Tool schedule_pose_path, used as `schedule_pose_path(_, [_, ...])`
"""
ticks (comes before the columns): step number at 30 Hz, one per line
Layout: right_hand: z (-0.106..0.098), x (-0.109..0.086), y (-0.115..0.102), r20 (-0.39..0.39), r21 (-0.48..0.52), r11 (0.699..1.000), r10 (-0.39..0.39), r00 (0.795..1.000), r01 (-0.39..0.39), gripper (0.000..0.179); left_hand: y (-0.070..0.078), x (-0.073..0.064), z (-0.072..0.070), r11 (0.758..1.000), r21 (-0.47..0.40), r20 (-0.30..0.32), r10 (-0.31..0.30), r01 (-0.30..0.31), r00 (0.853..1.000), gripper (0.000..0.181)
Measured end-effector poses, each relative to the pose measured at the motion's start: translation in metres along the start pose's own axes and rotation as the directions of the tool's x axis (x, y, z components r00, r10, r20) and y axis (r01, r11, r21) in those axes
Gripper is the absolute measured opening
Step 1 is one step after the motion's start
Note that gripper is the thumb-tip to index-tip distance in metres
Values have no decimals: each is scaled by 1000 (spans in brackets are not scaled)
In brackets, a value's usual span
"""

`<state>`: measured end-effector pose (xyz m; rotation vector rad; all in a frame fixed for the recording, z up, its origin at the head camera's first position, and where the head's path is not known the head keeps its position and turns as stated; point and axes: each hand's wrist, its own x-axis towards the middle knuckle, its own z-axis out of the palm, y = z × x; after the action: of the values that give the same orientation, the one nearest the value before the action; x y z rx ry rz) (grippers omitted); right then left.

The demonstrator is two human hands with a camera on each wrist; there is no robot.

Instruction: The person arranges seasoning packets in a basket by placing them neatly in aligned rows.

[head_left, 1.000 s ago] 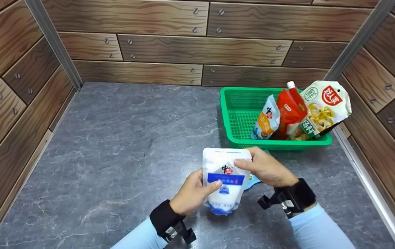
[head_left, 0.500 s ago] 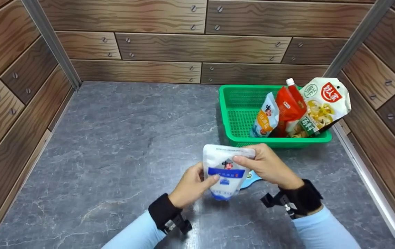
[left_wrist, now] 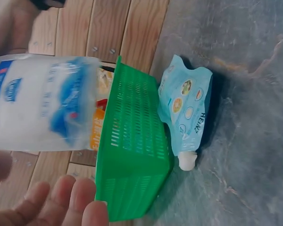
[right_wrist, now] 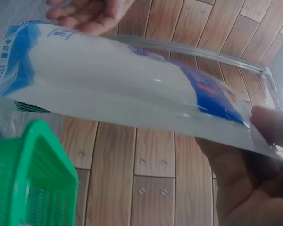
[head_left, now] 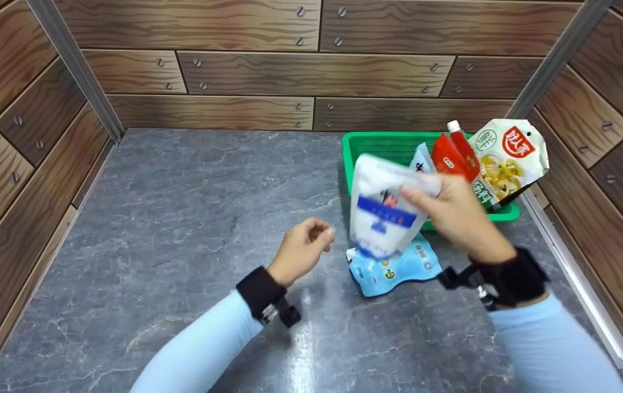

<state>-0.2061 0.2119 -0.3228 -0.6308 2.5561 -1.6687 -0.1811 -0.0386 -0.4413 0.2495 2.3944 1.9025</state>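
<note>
My right hand (head_left: 461, 218) grips the top right corner of a white and blue salt pouch (head_left: 382, 210), thumb on its front. The pouch hangs upright, slightly tilted, overlapping the near left part of the green basket (head_left: 348, 155) in the head view. To its left, my left hand (head_left: 299, 252) is apart from it, fingers loosely bent and holding nothing. Below the salt pouch, a light blue Heinz spout pouch (left_wrist: 186, 101) with a white cap lies flat on the table, just in front of the basket; the salt pouch hides part of it in the head view.
Inside the basket stand a red pouch with a white cap (head_left: 453, 158), a large white and green food packet (head_left: 510, 158) at the right, and a partly hidden blue and orange pouch (head_left: 422, 155). Wood-patterned walls (head_left: 311, 76) enclose the grey marbled table (head_left: 191, 229).
My left hand has let go of the salt pouch. My right hand has carried the pouch up and toward the basket, uncovering more of the light blue pouch.
</note>
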Motion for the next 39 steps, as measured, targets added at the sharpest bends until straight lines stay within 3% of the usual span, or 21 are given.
schedule_pose_path(4, [-12, 16, -10, -126, -48, 999, -13, 992, 7, 32, 5, 21, 8, 994, -57, -27, -91, 89, 995, 20])
schedule_pose_path(9, [-20, 39, -15, -277, -169, 985, -19, 961, -29, 33, 10, 46, 22, 978, -86, -40, -196, 192, 980, 19])
schedule_pose_path(13, [-20, 59, -10, -362, -306, 949, -40, 931, -78, 29, 11, 63, 30, 963, -26, -21, -268, 268, 963, 23])
schedule_pose_path(17, [-17, 72, 3, -437, -407, 905, -69, 897, -128, 25, 9, 75, 36, 957, 78, 36, -282, 279, 959, 36])
schedule_pose_path(23, [-5, 86, 30, -442, -519, 848, -157, 883, -108, 23, 3, 83, 38, 944, 227, 65, -259, 239, 964, 59])
schedule_pose_path(30, [8, 92, 62, -411, -593, 800, -205, 888, -89, 17, 0, 85, 41, 954, 203, 76, -240, 221, 968, 48])
schedule_pose_path(39, [20, 87, 95, -404, -641, 762, -238, 883, -88, 14, 1, 89, 48, 946, 222, 17, -245, 235, 969, 41])
